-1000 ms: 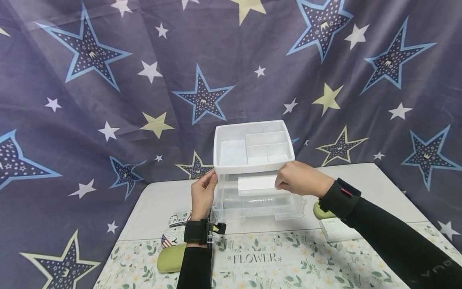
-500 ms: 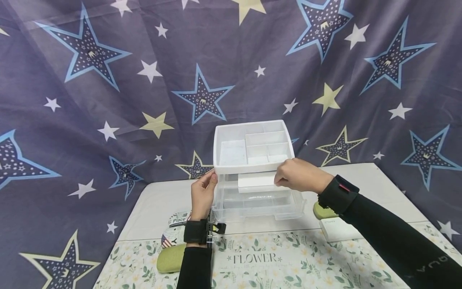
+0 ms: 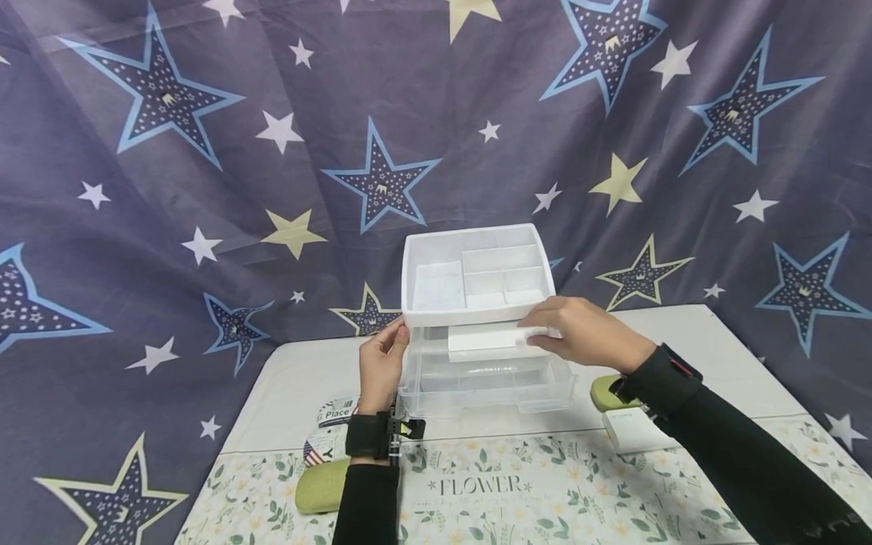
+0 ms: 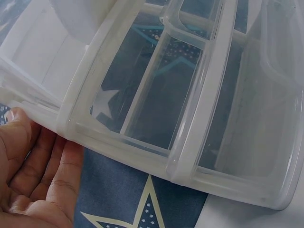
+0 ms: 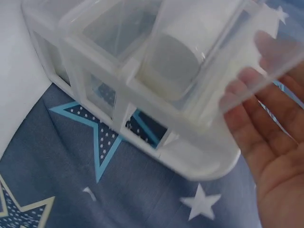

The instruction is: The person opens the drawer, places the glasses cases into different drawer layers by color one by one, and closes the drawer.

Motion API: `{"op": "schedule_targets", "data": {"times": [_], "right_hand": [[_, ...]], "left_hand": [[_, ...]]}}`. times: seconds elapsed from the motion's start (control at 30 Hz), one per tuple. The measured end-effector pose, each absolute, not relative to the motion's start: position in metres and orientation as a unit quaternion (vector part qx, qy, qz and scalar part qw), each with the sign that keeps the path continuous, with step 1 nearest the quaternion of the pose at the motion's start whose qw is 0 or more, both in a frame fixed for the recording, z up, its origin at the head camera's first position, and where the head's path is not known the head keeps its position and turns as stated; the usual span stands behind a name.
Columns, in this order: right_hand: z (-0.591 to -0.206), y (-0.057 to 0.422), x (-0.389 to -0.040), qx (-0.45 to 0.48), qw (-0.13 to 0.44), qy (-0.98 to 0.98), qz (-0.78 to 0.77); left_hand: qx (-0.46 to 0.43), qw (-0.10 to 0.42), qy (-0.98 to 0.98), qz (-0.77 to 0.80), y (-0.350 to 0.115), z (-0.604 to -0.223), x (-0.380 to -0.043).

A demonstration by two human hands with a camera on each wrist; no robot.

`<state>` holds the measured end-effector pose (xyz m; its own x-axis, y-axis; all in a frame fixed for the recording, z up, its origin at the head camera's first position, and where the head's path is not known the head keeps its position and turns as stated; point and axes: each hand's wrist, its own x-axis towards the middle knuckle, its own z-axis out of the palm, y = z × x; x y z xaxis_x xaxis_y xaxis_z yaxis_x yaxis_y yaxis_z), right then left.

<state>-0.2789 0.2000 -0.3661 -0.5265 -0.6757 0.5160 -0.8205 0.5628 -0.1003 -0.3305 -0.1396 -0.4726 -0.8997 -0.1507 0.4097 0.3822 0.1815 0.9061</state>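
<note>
A plastic drawer organizer stands on the table, its white top tray (image 3: 470, 316) divided into compartments. Under the tray, a clear upper drawer (image 5: 180, 52) sticks out a little, and a white box (image 3: 485, 342) shows there. A wider clear drawer (image 3: 490, 401) sits below. At the left corner, my left hand (image 3: 381, 367) holds the organizer between thumb and fingers; the left wrist view has the thumb at the white edge. My right hand (image 3: 589, 333) is at the right end of the upper drawer, fingers extended; in the right wrist view some fingers (image 5: 251, 95) show through clear plastic.
Left of the organizer lie a green case (image 3: 322, 487) and a printed, rounded item (image 3: 330, 443) partly behind the left wrist. Another green case (image 3: 606, 393) and a white box (image 3: 636, 431) lie at right. A floral mat (image 3: 504, 515) covers the front; a starry curtain (image 3: 272, 174) hangs behind.
The white box and upper drawer have shifted slightly back under the tray. My right hand's fingers, curled at the front before, have spread apart. The left hand stays in place.
</note>
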Motion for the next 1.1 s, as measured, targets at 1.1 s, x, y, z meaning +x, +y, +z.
{"op": "schedule_targets", "data": {"times": [1.1], "right_hand": [[-0.485, 0.326, -0.233, 0.27, 0.152, -0.935, 0.172]], "left_hand": [[-0.078, 0.212, -0.745, -0.627, -0.141, -0.474, -0.329]]}}
